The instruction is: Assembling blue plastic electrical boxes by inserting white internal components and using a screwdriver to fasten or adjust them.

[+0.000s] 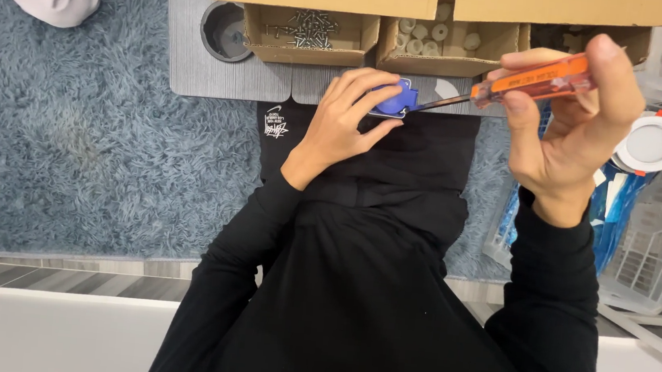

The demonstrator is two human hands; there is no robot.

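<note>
Pressing down on a small blue part [398, 99] at the edge of the grey board [228, 83], the left hand [345, 123] curls closed over it. The right hand [575, 125] grips an orange-handled screwdriver [531, 82] (its tip meets the blue part). Behind sit cardboard boxes of screws [310, 29] and white caps [434, 36].

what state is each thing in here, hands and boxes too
left hand: closed on the blue part
blue part: held at the table edge
right hand: gripping the screwdriver
screwdriver: nearly level, tip at the blue part
screw box: open, holds screws
white-piece box: open, partly filled
</note>
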